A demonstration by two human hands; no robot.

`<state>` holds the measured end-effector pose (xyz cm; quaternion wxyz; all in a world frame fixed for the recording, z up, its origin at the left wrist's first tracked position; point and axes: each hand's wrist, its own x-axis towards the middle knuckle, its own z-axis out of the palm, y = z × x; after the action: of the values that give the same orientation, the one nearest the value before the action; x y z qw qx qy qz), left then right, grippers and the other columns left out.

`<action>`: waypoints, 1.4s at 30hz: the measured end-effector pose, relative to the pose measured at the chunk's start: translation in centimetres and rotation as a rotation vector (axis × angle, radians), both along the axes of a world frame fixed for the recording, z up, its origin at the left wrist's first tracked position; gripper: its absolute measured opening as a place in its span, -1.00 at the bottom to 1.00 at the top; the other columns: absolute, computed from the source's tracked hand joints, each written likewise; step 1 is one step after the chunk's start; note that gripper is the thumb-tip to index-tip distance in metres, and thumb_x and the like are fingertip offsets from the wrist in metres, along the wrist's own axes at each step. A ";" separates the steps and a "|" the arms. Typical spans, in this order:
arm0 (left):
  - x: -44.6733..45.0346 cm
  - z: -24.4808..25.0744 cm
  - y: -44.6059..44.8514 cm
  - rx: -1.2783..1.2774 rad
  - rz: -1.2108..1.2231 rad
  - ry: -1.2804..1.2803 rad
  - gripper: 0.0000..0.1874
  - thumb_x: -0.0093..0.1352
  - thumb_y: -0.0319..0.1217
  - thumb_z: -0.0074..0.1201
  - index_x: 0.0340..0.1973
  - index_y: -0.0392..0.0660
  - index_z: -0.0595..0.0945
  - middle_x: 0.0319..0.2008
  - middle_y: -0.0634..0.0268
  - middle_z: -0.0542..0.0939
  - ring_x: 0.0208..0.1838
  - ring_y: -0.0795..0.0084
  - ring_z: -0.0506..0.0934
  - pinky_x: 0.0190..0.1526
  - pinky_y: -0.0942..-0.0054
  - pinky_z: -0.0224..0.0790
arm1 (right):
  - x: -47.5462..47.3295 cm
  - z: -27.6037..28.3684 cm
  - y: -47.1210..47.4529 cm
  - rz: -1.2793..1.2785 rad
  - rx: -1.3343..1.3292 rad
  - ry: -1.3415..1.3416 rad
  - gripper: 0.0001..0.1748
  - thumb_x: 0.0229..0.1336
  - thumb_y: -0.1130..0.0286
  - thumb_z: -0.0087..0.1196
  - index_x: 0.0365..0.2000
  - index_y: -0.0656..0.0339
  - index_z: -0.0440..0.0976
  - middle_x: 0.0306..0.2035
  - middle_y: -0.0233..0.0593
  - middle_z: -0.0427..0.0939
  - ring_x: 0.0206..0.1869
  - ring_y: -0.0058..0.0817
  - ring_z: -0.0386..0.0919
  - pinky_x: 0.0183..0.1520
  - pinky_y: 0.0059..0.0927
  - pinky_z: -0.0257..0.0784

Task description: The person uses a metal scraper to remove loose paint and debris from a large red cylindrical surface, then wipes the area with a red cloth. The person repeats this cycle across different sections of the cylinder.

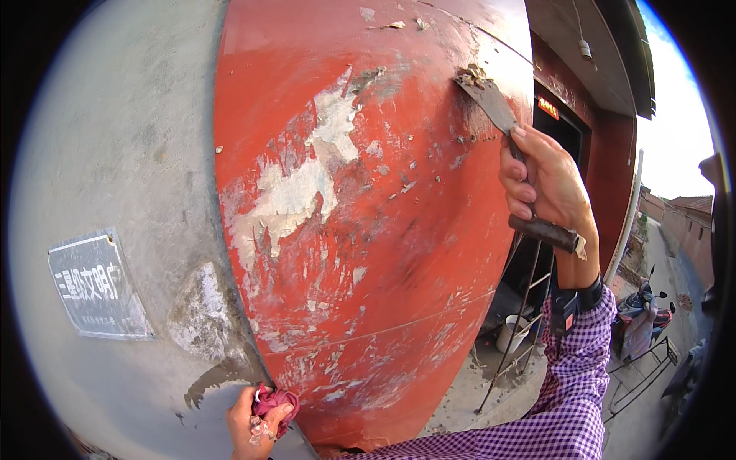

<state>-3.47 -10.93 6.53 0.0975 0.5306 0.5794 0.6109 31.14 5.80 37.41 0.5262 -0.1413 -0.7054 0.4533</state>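
Note:
My right hand grips the shaft of a metal scraper with a dark cross handle. Its blade lies at a red painted wall panel, near the upper right edge, with loose scrapings piled at the blade's tip. Pale patches show where paint is gone from the panel's left half, and small flakes cling around them. At the bottom, by the seam between the red panel and the grey wall, my left hand holds a crumpled dark-red cloth; pale flakes stick to its fingers.
A grey plaster wall with a lettered plaque stands on the left. Right of the panel are a doorway, a white bucket and thin metal legs. Farther right, a motorbike and a metal frame stand by a lane.

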 end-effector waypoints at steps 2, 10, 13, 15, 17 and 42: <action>0.2 0.1 -0.1 0.015 0.003 -0.013 -0.68 0.27 -0.43 0.40 -0.21 -0.31 0.56 -0.48 0.28 0.62 -0.37 0.63 0.49 -0.28 0.50 0.43 | -0.8 3.7 0.6 -0.007 0.059 0.009 -0.75 0.54 0.23 -0.12 -0.26 0.17 0.32 -0.51 -0.45 0.31 -0.63 -0.68 0.21 -0.67 -0.52 0.23; 0.5 0.1 0.0 -0.021 0.037 -0.019 -0.65 0.27 -0.40 0.42 -0.22 -0.31 0.56 -0.49 0.28 0.58 -0.38 0.62 0.45 -0.28 0.50 0.41 | 0.2 -4.2 -0.2 -0.081 -0.079 0.040 -0.78 0.53 0.24 -0.12 -0.23 0.16 0.32 -0.56 -0.41 0.29 -0.68 -0.64 0.20 -0.69 -0.48 0.23; 0.5 0.3 0.1 -0.033 0.058 0.008 -0.65 0.26 -0.40 0.43 -0.24 -0.30 0.55 -0.49 0.28 0.58 -0.38 0.61 0.44 -0.28 0.48 0.41 | 0.3 -9.6 -1.3 -0.092 -0.180 0.076 -0.80 0.51 0.26 -0.10 -0.20 0.19 0.32 -0.60 -0.37 0.30 -0.72 -0.61 0.21 -0.70 -0.46 0.24; 0.6 0.5 0.2 -0.030 0.063 0.037 -0.65 0.26 -0.40 0.43 -0.25 -0.30 0.55 -0.49 0.29 0.57 -0.38 0.61 0.44 -0.28 0.47 0.40 | 0.3 -10.0 -1.7 -0.105 -0.182 0.053 -0.80 0.51 0.27 -0.10 -0.20 0.19 0.32 -0.59 -0.37 0.31 -0.71 -0.61 0.22 -0.70 -0.47 0.24; 0.7 0.7 0.1 -0.032 0.072 0.074 -0.66 0.26 -0.41 0.43 -0.26 -0.29 0.54 -0.48 0.29 0.57 -0.37 0.60 0.43 -0.29 0.46 0.40 | -0.2 -8.2 -1.8 -0.080 -0.158 0.033 -0.80 0.51 0.27 -0.09 -0.20 0.20 0.32 -0.59 -0.37 0.31 -0.71 -0.62 0.22 -0.70 -0.48 0.25; 1.1 -1.0 0.6 0.039 0.100 -0.004 -0.66 0.29 -0.41 0.42 -0.19 -0.33 0.58 -0.50 0.13 0.67 -0.47 0.55 0.56 -0.37 0.45 0.47 | -9.3 -7.3 -6.1 -0.190 -0.124 -0.297 -0.76 0.52 0.25 -0.10 -0.26 0.19 0.31 -0.53 -0.44 0.38 -0.61 -0.72 0.27 -0.56 -0.61 0.24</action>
<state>-2.41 -10.36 5.57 0.0576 0.5017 0.5928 0.6274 21.80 -0.35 30.11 0.4469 -0.3047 -0.7296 0.4185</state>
